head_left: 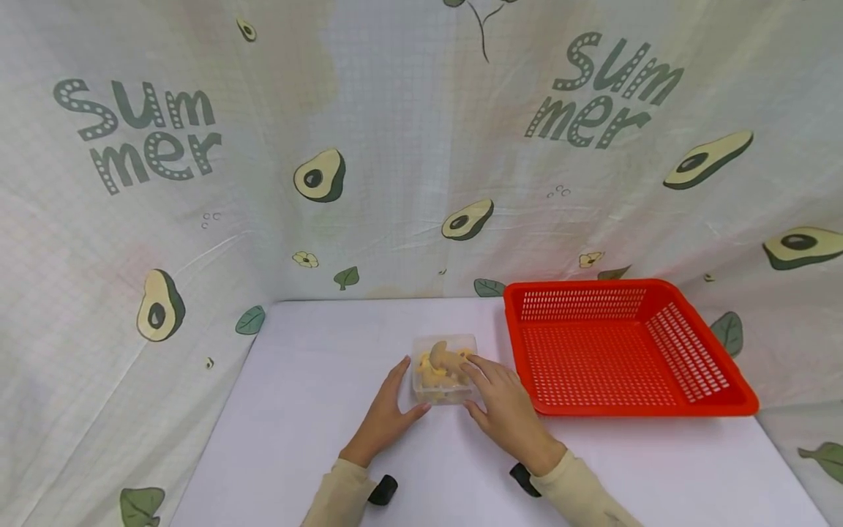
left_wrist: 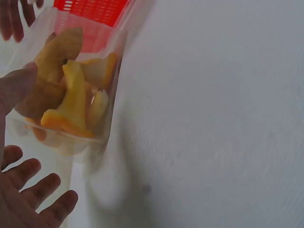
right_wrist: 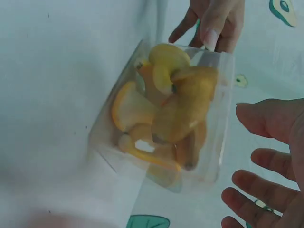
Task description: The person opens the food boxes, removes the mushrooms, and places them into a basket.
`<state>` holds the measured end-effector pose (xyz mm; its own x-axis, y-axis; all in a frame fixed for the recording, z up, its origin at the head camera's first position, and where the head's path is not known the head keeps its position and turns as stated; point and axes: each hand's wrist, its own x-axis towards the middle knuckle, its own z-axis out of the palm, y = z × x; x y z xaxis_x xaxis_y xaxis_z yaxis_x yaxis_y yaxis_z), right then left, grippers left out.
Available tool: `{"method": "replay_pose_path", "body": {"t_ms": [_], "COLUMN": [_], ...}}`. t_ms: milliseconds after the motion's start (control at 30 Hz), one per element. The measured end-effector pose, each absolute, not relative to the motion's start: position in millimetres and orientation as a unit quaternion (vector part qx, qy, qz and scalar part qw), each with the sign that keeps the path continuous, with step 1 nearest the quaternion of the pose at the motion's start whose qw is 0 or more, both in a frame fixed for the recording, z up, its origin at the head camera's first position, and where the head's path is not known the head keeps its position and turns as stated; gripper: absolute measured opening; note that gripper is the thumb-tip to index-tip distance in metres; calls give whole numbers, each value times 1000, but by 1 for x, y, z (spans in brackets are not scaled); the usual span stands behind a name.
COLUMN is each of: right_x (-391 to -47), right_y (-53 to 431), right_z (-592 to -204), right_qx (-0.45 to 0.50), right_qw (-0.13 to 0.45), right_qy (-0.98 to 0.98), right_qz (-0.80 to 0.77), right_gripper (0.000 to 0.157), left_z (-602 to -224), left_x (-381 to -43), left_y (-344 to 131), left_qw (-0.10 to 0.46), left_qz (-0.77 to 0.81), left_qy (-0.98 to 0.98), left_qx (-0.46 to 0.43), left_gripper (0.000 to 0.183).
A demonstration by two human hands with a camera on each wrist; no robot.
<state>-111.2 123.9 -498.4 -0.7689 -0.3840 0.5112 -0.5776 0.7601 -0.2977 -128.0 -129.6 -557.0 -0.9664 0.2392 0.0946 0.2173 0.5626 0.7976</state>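
Note:
A clear plastic box (head_left: pixel 444 397) filled with mushrooms stands on the white table between both hands. Topmost lies a brown mushroom (left_wrist: pixel 47 71); trumpet-shaped yellow mushrooms (left_wrist: pixel 73 102) fill the space around and below it. My left hand (head_left: pixel 387 413) is at the box's left side, thumb near the front corner and fingers straight along the side. On the other side, my right hand (head_left: pixel 507 410) has its fingers extended, overlapping the box's right edge in the head view. In the right wrist view its fingers (right_wrist: pixel 266 190) are spread, with a gap between them and the box.
A red perforated plastic basket (head_left: pixel 645 411) stands on the table to the right of the box, close to my right hand. Behind the table (head_left: pixel 316 344) hangs a pale cloth (head_left: pixel 388 110) printed with avocados and lettering, which also covers both sides.

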Motion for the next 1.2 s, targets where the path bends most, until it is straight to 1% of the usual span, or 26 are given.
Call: {"method": "replay_pose_path", "body": {"t_ms": [333, 467, 600, 767, 1000, 1200], "right_x": [-119, -121, -123, -126, -131, -133], "right_y": [110, 108, 105, 102, 101, 99], "right_z": [-514, -516, -518, -521, -524, -524], "right_qx": [253, 253, 256, 269, 278, 279], "right_qw": [231, 235, 229, 222, 243, 259], "right_qy": [-905, -900, -898, -896, -893, -890], "right_qz": [251, 265, 275, 274, 257, 250], "right_gripper": [59, 60, 60, 54, 48, 47], "left_z": [-566, -568, -568, -570, -570, -570], "left_x": [-130, -130, -129, -129, -132, -134], "left_y": [-119, -117, -115, -113, -111, -110], "left_qw": [16, 12, 9, 0, 1, -5], "left_qz": [510, 532, 547, 551, 561, 580], "left_qy": [853, 841, 833, 830, 824, 810], "left_qx": [112, 100, 89, 92, 81, 79], "left_gripper": [89, 86, 84, 80, 80, 78]}}
